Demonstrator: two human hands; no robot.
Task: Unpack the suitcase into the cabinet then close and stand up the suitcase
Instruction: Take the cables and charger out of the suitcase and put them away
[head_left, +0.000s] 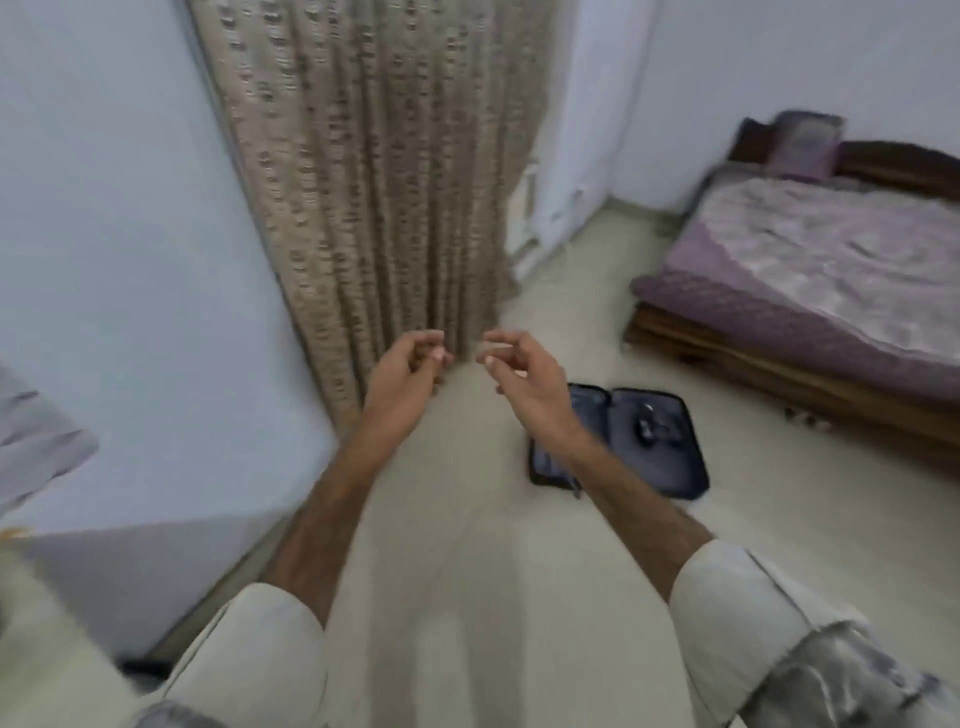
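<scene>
Both hands are raised in front of the person with nothing in them: the left hand (410, 364) has its fingers loosely curled, grip released, and the right hand (519, 369) is the same, relaxed and holding nothing. The suitcase (618, 441) lies flat and open on the floor (467, 519), ahead and to the right, between the hands and the bed (810, 280), with the right forearm crossing in front of its near left corner. Its dark lining shows, and a small dark thing (647, 428) sits in the right half, too blurred to name, so the unpacking may not be quite finished. The main risk is shutting the suitcase with that thing left inside. Another is the zip: a loose strap or a fold of lining caught in the seam as the lid comes over would jam it or leave the halves gaping. Stood up half-zipped, the suitcase could fall open again or topple on the smooth floor. The picture is smeared, which suggests the head is turning fast; a hurried step towards the suitcase could end with a foot on its open edge. The curtain (374, 171) hangs just beyond the hands, near enough for a careless swing to snag it
</scene>
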